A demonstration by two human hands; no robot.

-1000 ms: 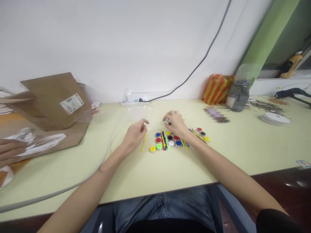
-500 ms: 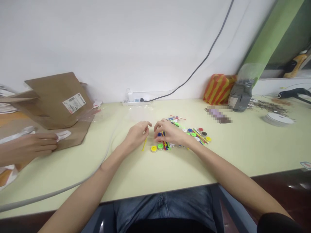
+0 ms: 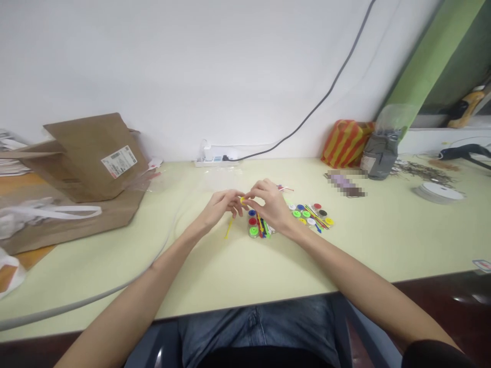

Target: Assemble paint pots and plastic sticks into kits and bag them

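My two hands meet above a pale yellow table (image 3: 238,266). My right hand (image 3: 270,204) pinches a small yellow disc (image 3: 243,201) at its fingertips. My left hand (image 3: 218,207) is closed in a pinch on a thin yellow stick (image 3: 229,227) that hangs down to the table. The stick's upper end touches the disc. Below and to the right lie several small coloured discs (image 3: 253,231) and thin coloured sticks (image 3: 263,227), with more discs (image 3: 307,213) further right.
A brown paper bag (image 3: 92,153) with a white label lies at the left, over white plastic bags (image 3: 38,214). A white power strip (image 3: 217,156) sits by the wall with a grey cable. An orange striped bag (image 3: 345,142), a grey pouch (image 3: 379,151) and a white reel (image 3: 439,191) stand at the right.
My right hand lifted the yellow disc from the pile's left edge and brought it to my left hand's stick. The other person's hand at the left has withdrawn from view.
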